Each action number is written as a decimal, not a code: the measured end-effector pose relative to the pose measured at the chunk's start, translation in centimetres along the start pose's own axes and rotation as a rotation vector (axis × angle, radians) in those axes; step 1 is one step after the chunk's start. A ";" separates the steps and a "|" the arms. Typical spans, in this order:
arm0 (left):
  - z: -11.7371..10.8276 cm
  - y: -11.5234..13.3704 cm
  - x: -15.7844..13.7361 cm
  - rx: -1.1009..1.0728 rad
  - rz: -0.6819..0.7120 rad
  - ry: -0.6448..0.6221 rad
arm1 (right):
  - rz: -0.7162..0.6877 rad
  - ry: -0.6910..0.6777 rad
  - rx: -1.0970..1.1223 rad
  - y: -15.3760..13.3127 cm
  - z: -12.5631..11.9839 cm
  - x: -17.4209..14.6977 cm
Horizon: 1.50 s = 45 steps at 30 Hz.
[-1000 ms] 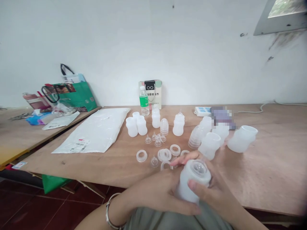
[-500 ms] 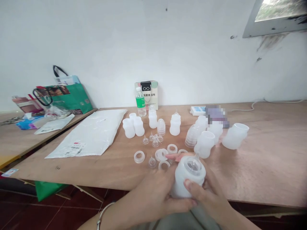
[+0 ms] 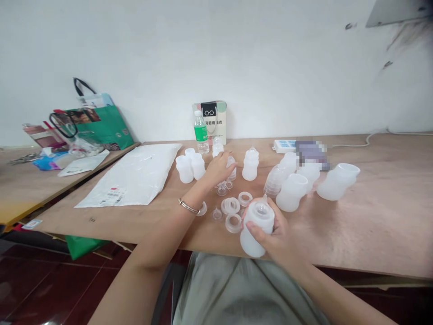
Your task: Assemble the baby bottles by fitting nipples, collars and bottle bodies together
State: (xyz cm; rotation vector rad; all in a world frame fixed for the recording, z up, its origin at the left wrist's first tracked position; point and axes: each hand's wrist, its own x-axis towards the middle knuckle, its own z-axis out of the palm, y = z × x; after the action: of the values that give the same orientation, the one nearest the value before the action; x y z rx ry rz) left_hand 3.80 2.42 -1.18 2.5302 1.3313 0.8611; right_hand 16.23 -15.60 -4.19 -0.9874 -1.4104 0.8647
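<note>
My right hand (image 3: pixel 279 225) is wrapped round a frosted white baby bottle (image 3: pixel 253 241) near the table's front edge. A clear nipple (image 3: pixel 262 208) and a collar sit on its top; the bottle leans slightly. Farther back, my left hand (image 3: pixel 218 169) reaches over the table, thumb and fingers apart. It is at a clear dome cap (image 3: pixel 232 172), partly covered by the thumb; contact is unclear. Loose clear nipples (image 3: pixel 222 189) lie just below that hand. Several collar rings (image 3: pixel 233 223) lie left of the held bottle. Another nipple-topped bottle (image 3: pixel 251 167) stands upright behind.
Open bottles (image 3: pixel 292 193) and stacked clear caps (image 3: pixel 272 183) stand to the right, with more bottles (image 3: pixel 185 170) at left. A white mailing bag (image 3: pixel 131 174) lies on the left. A water bottle (image 3: pixel 201 135) and paper bag (image 3: pixel 218 122) stand at the back.
My left hand has let go of the held bottle and moved forward to the clear cap. My right hand keeps the bottle, now shifted slightly left. The view has tilted down.
</note>
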 end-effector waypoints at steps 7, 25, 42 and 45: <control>0.4 -0.8 -0.5 -0.029 0.050 0.160 | 0.001 -0.060 -0.035 1.3 0.5 -0.3; -5.7 6.2 -11.6 -0.338 0.457 -0.069 | 0.071 -0.121 -0.274 2.0 0.4 -0.4; -2.6 8.3 -12.1 -0.426 0.270 0.146 | 0.114 -0.136 -0.296 2.5 0.5 -0.4; -2.4 8.5 -12.0 -0.367 0.335 0.156 | 0.125 -0.114 -0.313 2.7 0.6 -0.4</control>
State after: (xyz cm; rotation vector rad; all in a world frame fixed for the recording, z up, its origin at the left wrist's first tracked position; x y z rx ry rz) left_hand 3.20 -12.46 -0.96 2.4579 0.7005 1.2561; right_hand 15.86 -14.95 -6.85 -1.2906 -1.6280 0.8164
